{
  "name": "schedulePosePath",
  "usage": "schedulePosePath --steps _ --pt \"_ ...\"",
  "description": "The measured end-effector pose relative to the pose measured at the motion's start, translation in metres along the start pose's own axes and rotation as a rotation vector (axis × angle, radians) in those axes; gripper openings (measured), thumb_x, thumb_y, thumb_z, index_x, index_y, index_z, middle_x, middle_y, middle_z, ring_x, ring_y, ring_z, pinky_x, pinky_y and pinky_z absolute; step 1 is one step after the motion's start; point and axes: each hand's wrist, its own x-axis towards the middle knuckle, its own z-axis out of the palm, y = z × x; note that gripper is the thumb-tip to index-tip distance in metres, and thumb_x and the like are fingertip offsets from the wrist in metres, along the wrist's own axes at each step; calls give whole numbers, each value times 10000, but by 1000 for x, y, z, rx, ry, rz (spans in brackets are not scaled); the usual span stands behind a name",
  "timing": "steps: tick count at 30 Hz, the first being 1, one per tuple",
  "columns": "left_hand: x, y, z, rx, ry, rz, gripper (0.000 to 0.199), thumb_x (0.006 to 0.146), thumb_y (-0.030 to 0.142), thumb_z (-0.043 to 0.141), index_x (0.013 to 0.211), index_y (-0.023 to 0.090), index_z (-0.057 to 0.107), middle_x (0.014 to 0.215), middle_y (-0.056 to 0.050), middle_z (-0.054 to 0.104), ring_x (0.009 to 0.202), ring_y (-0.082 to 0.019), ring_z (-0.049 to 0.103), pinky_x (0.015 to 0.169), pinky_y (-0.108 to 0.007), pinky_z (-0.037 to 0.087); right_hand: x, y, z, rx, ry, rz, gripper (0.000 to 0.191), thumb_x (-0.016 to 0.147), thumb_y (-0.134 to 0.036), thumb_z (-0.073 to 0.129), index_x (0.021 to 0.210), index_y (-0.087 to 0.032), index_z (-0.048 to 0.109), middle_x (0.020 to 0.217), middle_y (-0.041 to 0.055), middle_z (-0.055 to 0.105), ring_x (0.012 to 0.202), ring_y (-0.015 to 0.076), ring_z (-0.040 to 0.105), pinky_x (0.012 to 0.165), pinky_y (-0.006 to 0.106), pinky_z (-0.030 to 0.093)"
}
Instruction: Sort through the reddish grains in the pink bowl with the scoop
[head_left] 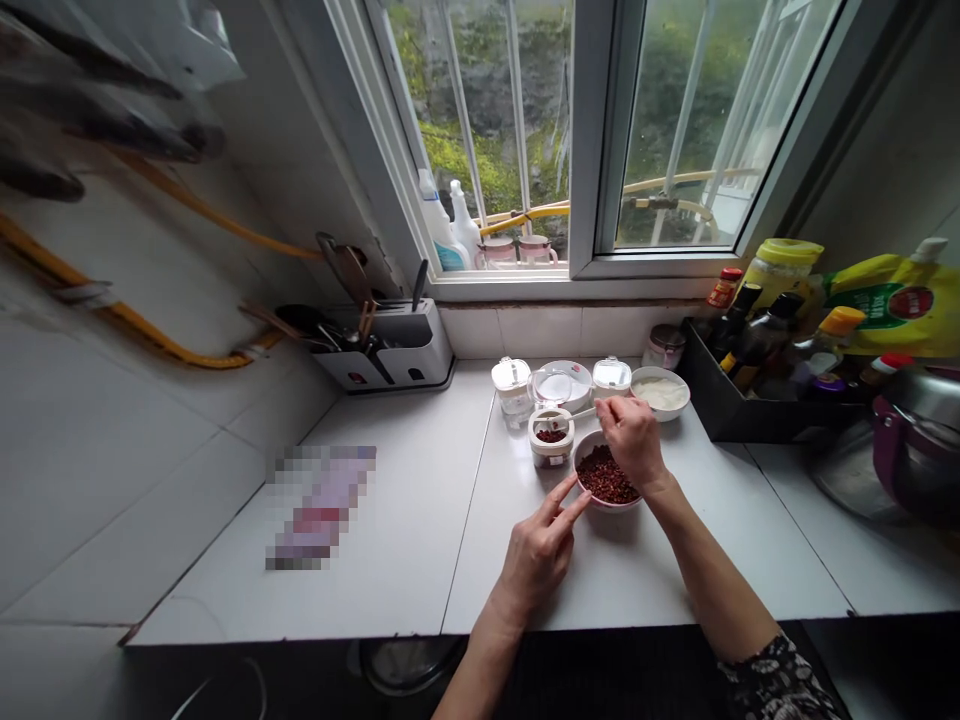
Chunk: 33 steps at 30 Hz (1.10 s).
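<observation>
A bowl of small dark red grains stands on the white counter. My left hand rests against its left rim, with two fingers stretched out. Above the bowl, my right hand is closed around the handle of a small pale spoon. The spoon reaches left over an open small jar, which holds some of the same red grains. What lies in the spoon is too small to tell.
Behind stand two lidded jars, a white plate and a bowl of white stuff. A black box of bottles is at the right, a utensil holder at the back left, a blurred packet farther left.
</observation>
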Motion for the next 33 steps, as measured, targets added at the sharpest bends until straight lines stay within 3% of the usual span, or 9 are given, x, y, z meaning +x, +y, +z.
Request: schedulePosePath --steps 3,5,9,14,18,27,33 --pt "0 0 -1 6 -13 -8 607 886 -13 414 1424 261 477 1456 -107 518 1149 -175 657 918 -270 582 -4 -8 1 -131 33 -238 408 1028 -321 396 678 -196 563 610 12 618 571 142 526 901 336 395" --pt "0 0 -1 -1 -17 -13 613 883 -17 414 1427 259 475 1461 -109 512 1148 -175 658 923 -274 580 -5 -7 -2 -146 75 -282 392 1026 -298 406 679 -198 557 593 -2 599 557 135 507 922 337 393" --pt "0 0 -2 -3 -25 -6 617 880 -21 415 1428 255 476 1459 -114 513 1109 -163 674 903 -258 584 -4 11 -17 -27 150 -167 375 995 -300 444 643 -210 536 572 2 586 579 150 517 836 326 430" --pt "-1 -1 -2 -12 -27 -2 601 897 -14 417 1435 249 470 1460 -117 510 1059 -149 692 897 -244 583 -10 41 -31 107 -215 -64 422 936 -311 486 528 -209 464 493 -12 512 523 128 444 648 283 390" --pt "-1 -1 -2 -25 -27 -11 599 912 2 425 1447 269 455 1445 -117 524 1046 -157 698 869 -254 594 -15 40 -29 109 -414 -11 448 910 -312 480 486 -202 385 457 -25 422 493 105 362 568 270 307" --pt "-2 -1 -3 -18 -35 -21 603 921 17 435 1457 295 445 1426 -126 540 997 -160 711 821 -256 601 -14 37 -31 138 -417 161 421 879 -347 473 507 -196 345 471 -32 379 497 92 313 522 257 252" --pt "-2 -3 -3 -9 -44 -22 570 942 40 441 1453 292 446 1425 -135 539 1009 -166 710 823 -264 602 -14 41 -31 149 -377 145 425 879 -355 473 501 -201 353 480 -34 383 500 95 325 526 260 264"
